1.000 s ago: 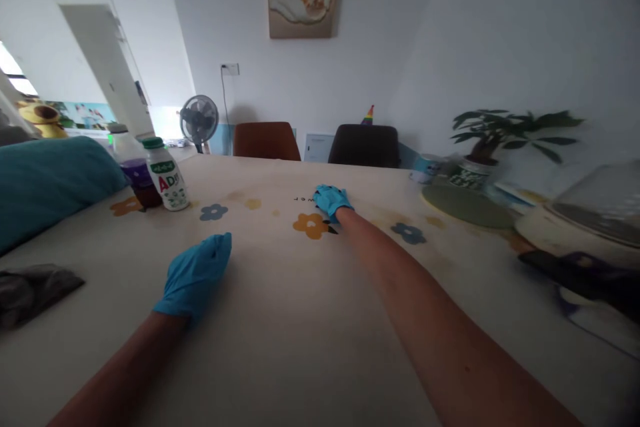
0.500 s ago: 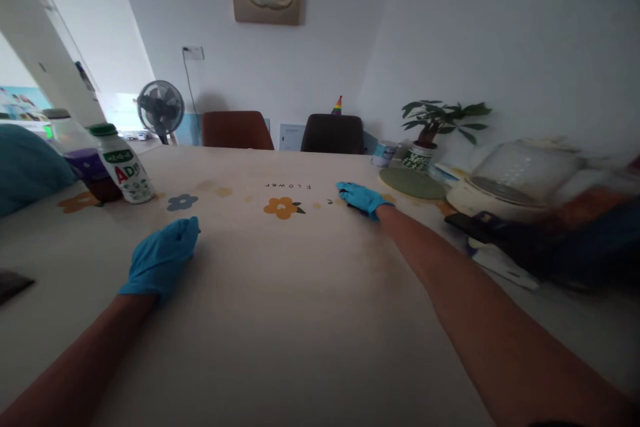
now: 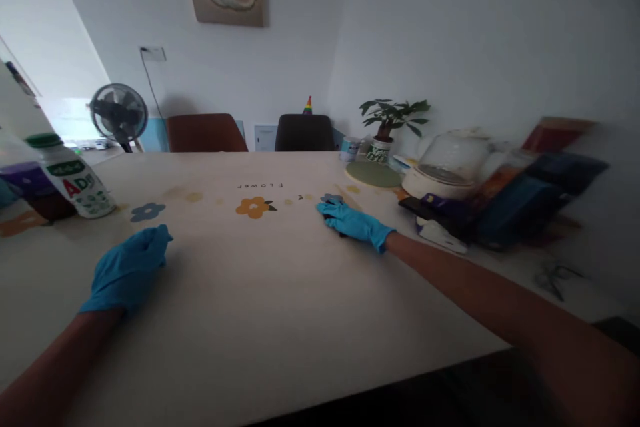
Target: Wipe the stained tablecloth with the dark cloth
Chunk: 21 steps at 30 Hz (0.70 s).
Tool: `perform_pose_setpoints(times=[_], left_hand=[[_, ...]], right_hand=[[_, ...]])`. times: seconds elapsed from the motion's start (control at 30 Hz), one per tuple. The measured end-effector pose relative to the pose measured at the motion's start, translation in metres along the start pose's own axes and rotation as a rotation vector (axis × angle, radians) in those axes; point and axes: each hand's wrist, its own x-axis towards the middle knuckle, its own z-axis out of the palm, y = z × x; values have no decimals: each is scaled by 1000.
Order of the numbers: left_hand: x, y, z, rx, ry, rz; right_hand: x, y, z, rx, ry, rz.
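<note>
My left hand (image 3: 130, 265), in a blue glove, rests on the pale tabletop (image 3: 225, 293) at the left with its fingers curled closed. What they hold, if anything, is hidden. To the right, my right hand (image 3: 354, 221), also gloved in blue, presses down on the table beside a printed blue-grey flower (image 3: 331, 198). Dark edges of a flat thing show beneath its fingers and palm; its kind is hidden. Between the hands lie a printed orange flower (image 3: 255, 207) and the lettering FLOWER, upside down.
At the left stand a white bottle with a green cap (image 3: 73, 180) and a purple-labelled bottle (image 3: 40, 193). On the right are a green round mat (image 3: 374, 174), a potted plant (image 3: 384, 140), a glass-topped pot (image 3: 445, 167), a black remote (image 3: 425, 209) and glasses (image 3: 555, 277). Chairs (image 3: 305, 133) stand behind.
My right hand has come nearer across the tabletop, uncovering a stretch by the mat. My view has turned right, showing the table's near right edge. My left hand stays closed on the table.
</note>
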Motion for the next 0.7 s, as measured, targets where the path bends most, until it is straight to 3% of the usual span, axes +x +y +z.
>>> perform_pose_setpoints(times=[0.17,0.33,0.5,0.7], left_hand=[[4,-12,5,-49,17,35],[7,-25,5,-54,1,30],[8,-28,5,-29,-2,17],[12,-30,4,-6,-9,27]], right_hand=[[-21,-44,26,-9,-6,-71],[-45,-69,32,-13,-63,-193],[-45,-50,31,-54,-9,-145],[-18,-15,21,-126,163,212]])
